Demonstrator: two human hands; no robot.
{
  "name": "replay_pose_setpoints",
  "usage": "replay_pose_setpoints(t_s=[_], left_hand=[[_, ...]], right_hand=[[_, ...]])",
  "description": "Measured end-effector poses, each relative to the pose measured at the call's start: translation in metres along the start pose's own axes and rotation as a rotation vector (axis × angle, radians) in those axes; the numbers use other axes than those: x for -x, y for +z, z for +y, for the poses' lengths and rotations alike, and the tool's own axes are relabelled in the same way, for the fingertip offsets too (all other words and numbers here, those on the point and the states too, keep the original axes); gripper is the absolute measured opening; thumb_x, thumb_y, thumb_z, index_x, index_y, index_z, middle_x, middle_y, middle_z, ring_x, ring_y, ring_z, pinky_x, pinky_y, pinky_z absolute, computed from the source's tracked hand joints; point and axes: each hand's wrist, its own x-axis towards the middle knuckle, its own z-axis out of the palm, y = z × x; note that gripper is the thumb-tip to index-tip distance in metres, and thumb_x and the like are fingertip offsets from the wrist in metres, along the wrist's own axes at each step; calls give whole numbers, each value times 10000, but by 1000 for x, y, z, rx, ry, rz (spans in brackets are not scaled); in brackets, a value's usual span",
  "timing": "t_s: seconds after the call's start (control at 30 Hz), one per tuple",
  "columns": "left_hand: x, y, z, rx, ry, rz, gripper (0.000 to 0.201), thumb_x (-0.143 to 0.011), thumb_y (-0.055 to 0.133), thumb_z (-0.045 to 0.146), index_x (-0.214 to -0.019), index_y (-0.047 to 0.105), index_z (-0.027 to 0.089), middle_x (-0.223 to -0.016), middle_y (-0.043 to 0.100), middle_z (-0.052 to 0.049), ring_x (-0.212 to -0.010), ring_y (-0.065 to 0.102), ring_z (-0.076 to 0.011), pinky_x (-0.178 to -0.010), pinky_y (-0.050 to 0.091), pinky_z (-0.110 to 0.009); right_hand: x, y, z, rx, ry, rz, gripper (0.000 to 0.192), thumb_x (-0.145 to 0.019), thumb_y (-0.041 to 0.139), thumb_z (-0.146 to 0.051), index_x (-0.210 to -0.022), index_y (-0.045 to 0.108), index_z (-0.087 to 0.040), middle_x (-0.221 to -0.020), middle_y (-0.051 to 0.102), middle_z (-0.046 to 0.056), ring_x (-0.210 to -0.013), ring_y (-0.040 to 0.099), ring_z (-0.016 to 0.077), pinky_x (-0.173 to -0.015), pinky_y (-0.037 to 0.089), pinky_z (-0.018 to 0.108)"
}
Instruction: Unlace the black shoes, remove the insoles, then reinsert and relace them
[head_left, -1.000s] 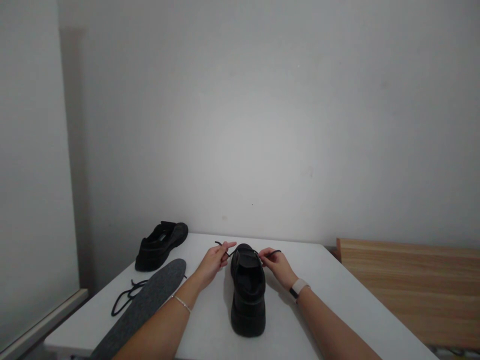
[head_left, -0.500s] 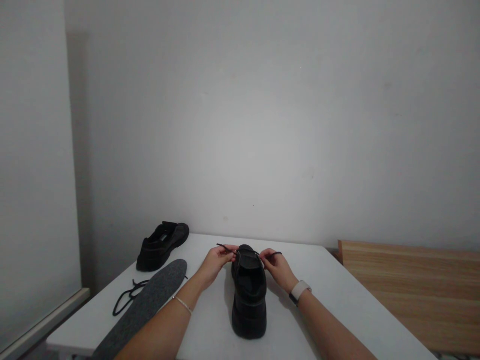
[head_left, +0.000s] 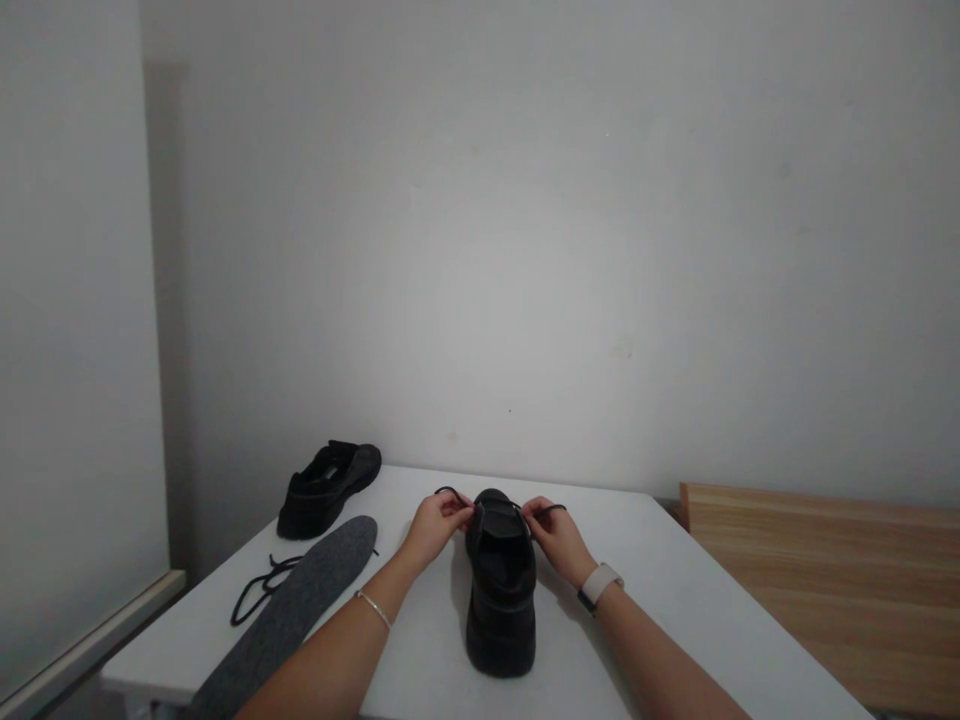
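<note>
Head view: left fingers (head_left: 457,516) and right fingers (head_left: 535,508) pinch a black lace (head_left: 553,508), the shoe (head_left: 501,630) between them.

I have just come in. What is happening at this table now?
A person is handling the lace of a black shoe, which stands heel toward the camera on a white table. The left hand pinches lace on one side, the right hand on the other. To the left are a second shoe, a loose cord and a long grey piece.
</note>
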Motion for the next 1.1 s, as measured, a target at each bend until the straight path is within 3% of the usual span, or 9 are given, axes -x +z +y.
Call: replay_pose_setpoints(t_s=[0.5,0.87,1.1], left_hand=[[6,7,17,4,28,4,153,-612,754,245,-702,696,136,-642,656,-50,-614,600,-170,-614,466,-276],[3,8,12,-41,24,13,183,-597,733,272,-716,704,136,-708,692,-51,-679,624,-186,-643,486,-288],[5,5,16,-118,78,-32,257,-683,679,374,-736,720,125,-717,692,-75,-684,616,-189,-667,482,-292]], right_hand=[[3,2,-21,22,-21,-7,239,-791,587,-418,-799,603,-179,-685,602,27,-601,525,160,-541,390,267],[2,3,-24,-11,-26,-9,196,-765,607,-355,-779,584,-161,-693,582,15,-636,545,155,-585,424,266],[1,-4,-31,-112,-18,-48,162,-735,615,-305,-794,632,-155,-743,648,45,-686,597,175,-676,482,318]])
